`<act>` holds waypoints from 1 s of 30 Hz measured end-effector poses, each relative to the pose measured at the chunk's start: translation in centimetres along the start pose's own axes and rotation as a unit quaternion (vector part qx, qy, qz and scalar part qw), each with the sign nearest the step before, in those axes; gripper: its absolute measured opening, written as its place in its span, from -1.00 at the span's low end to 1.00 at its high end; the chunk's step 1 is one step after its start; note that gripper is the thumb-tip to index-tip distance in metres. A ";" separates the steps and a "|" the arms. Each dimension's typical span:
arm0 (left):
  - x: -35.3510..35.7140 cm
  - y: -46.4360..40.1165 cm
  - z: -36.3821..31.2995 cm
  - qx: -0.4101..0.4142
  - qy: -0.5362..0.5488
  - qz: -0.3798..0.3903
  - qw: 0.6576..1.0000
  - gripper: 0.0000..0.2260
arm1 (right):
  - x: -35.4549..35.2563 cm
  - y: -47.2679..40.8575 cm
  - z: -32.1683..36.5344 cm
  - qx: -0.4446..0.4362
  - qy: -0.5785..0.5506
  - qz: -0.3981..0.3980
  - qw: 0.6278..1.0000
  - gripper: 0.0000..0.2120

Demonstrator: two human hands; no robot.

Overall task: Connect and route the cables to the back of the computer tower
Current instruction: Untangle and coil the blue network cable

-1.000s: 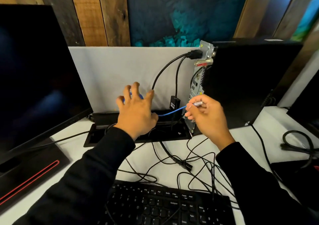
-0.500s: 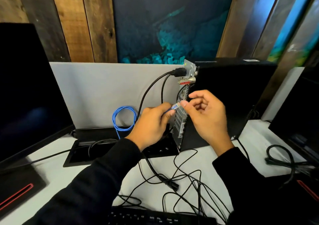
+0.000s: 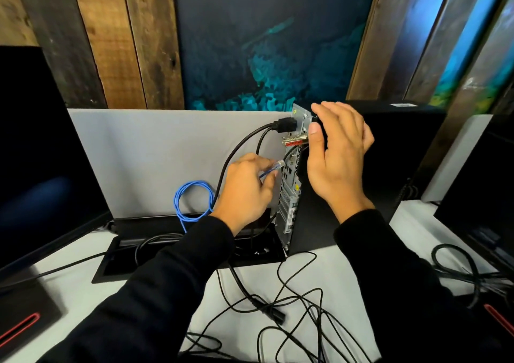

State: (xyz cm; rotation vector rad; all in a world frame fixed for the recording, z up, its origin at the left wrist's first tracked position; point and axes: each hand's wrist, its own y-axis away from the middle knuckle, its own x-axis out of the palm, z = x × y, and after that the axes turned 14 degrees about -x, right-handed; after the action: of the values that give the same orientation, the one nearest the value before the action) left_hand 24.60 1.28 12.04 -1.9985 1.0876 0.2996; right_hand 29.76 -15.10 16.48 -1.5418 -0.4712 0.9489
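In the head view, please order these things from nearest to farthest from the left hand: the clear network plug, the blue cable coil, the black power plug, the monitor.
1. clear network plug, pinched in the left hand.
2. blue cable coil, just left of the hand.
3. black power plug, above, in the tower's back.
4. monitor, far left.

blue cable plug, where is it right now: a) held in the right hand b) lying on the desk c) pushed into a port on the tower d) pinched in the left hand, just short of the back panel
d: the left hand pinches the blue cable behind its clear plug, which sits short of the tower's back panel.
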 end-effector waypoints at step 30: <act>4.2 -1.6 0.8 -0.070 -0.086 0.066 0.992 -0.79 | 2.3 1.0 -0.2 -0.003 0.013 -0.079 0.997 -0.67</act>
State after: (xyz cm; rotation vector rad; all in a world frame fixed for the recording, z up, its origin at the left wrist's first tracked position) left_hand 28.51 -0.13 10.19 -1.9834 1.1158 0.6208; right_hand 31.04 -13.68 14.83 -1.4971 -0.5687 0.8045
